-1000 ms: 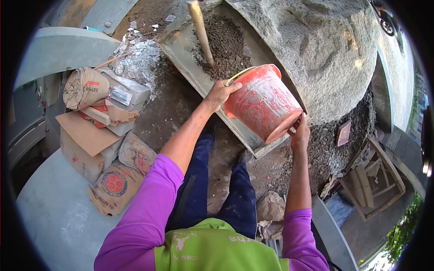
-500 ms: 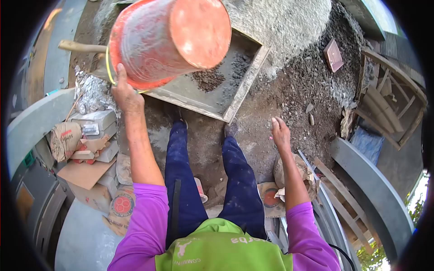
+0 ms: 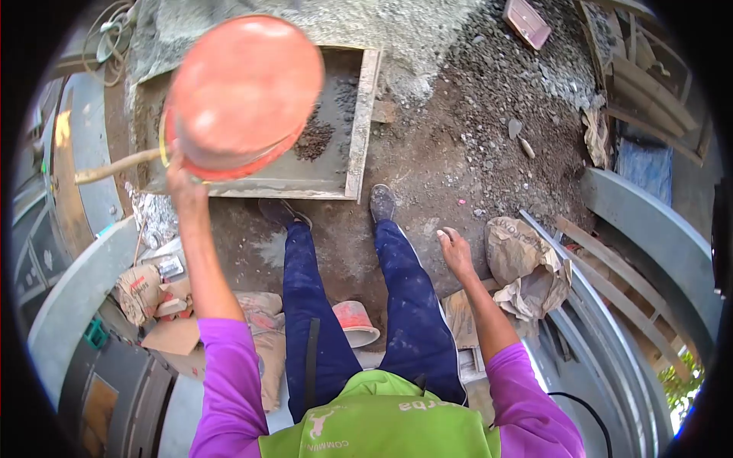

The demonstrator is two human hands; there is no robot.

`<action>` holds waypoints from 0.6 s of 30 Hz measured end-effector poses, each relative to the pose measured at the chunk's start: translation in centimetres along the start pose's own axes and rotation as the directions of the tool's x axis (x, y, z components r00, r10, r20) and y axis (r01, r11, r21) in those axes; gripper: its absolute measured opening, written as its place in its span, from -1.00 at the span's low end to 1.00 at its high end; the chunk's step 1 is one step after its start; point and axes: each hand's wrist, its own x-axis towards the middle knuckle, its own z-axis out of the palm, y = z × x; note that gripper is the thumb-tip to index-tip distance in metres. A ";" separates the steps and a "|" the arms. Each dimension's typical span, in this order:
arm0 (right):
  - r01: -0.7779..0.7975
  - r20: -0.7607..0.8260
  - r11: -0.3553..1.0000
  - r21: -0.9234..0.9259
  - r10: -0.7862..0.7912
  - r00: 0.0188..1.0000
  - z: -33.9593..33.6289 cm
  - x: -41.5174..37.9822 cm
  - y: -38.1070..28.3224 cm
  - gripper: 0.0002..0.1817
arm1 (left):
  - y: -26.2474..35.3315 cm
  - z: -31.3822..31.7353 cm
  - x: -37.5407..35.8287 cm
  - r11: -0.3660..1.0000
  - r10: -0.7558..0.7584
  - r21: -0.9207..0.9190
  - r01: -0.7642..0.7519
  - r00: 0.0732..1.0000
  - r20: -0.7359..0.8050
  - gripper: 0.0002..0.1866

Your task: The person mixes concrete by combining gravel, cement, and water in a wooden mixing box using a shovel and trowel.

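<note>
My left hand [image 3: 182, 177] grips the rim of an orange bucket [image 3: 243, 93] and holds it raised in front of me, turned so its round bottom faces the camera. Below the bucket lies a flat mixing tray [image 3: 357, 130] with dark gravel [image 3: 317, 137] in it. A wooden tool handle [image 3: 114, 166] sticks out to the left of the tray. My right hand [image 3: 456, 249] hangs free beside my right leg, fingers loosely apart, holding nothing.
A large grey sand pile [image 3: 366, 23] rises behind the tray. Cement bags and cardboard [image 3: 156, 298] lie at my left, a crumpled paper sack [image 3: 527, 267] at my right. A small orange cup [image 3: 356, 322] sits between my legs. Wooden frames [image 3: 641, 69] stand at upper right.
My right hand let go of the bucket and dropped to my side. My left hand swung the bucket up and to the left, turning it bottom-up toward the camera.
</note>
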 end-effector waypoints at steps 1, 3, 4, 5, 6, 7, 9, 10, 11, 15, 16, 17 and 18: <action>0.006 0.012 1.000 0.025 -0.006 1.000 0.4 0.0 -0.6 -0.49 | 1.4 0.4 -0.8 0.998 0.013 -0.057 -0.011 0.999 0.042 -0.65; 0.017 0.021 0.998 0.067 -0.019 1.000 0.8 0.6 -1.6 -0.49 | 2.0 0.4 -1.1 0.997 0.062 -0.041 -0.061 0.998 0.032 -0.66; 0.053 -0.002 0.996 0.069 -0.053 0.999 1.2 0.6 -1.3 -0.49 | 1.4 0.2 -0.7 0.996 0.087 0.002 -0.087 0.996 0.010 -0.66; 0.095 -0.022 0.993 0.066 -0.094 0.995 1.8 1.0 -1.0 -0.48 | 0.0 0.2 -0.3 0.992 0.110 0.067 -0.109 0.994 -0.024 -0.66; 0.142 -0.037 0.988 0.062 -0.140 0.990 2.3 1.4 -0.6 -0.48 | -1.9 -0.2 0.2 0.981 0.132 0.148 -0.121 0.989 -0.066 -0.65; 0.165 -0.049 0.986 0.018 -0.164 0.985 2.6 1.5 0.0 -0.49 | -4.5 -0.1 0.6 0.957 0.156 0.261 -0.127 0.983 -0.093 -0.64; 0.102 0.004 0.995 0.007 -0.102 0.995 2.0 1.4 1.2 -0.48 | -10.9 1.0 0.2 0.820 0.214 0.559 -0.126 0.972 -0.094 -0.60; 0.076 0.041 0.997 0.001 -0.076 0.996 1.9 1.2 1.6 -0.48 | -14.4 2.6 -1.2 0.664 0.288 0.723 -0.192 0.957 -0.010 -0.58; 0.130 -0.016 0.991 -0.018 -0.130 0.991 2.2 1.0 2.9 -0.50 | -16.4 5.6 -3.8 0.474 0.403 0.818 -0.324 0.906 0.126 -0.55; 0.090 0.061 0.990 -0.109 -0.084 0.995 0.3 1.1 5.4 -0.54 | -11.3 14.8 -9.1 0.161 0.333 0.919 -0.360 0.896 0.293 -0.53; 0.082 0.073 0.993 -0.084 -0.076 0.994 -0.6 1.2 5.1 -0.54 | -9.6 14.7 -9.0 0.250 0.374 0.898 -0.362 0.891 0.255 -0.56; 0.076 0.080 0.995 -0.056 -0.071 0.994 -1.4 1.8 4.7 -0.54 | -7.1 14.0 -7.6 0.337 0.415 0.865 -0.372 0.883 0.219 -0.57; 0.064 0.090 0.998 -0.028 -0.062 0.994 -2.1 2.0 4.6 -0.54 | -4.6 12.9 -6.2 0.419 0.445 0.824 -0.382 0.877 0.181 -0.59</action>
